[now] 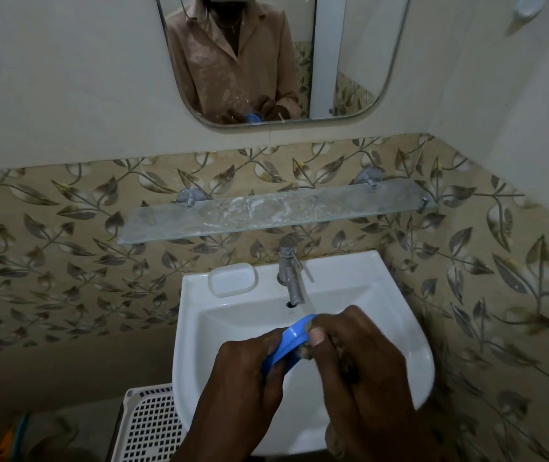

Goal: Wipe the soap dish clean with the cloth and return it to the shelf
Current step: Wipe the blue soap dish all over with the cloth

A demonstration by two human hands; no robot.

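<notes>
Over the sink (409,348), the left hand (246,368) grips the blue soap dish (291,338); the right hand (353,348) pinches a cloth (303,351) against it. No writing is legible.

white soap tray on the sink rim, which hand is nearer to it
Left. The left hand, gripping the blue soap dish, sits below the white soap tray, slightly right of it. The right hand is further right, past the tap.

Two hands, the left hand (248,368) and the right hand (359,355). One blue soap dish (288,341) between them. One white dish (232,280) on the far left of the one sink (409,345). One tap (291,271). One glass shelf (266,211). One mirror (349,61). One white basket (149,425), near left.
</notes>
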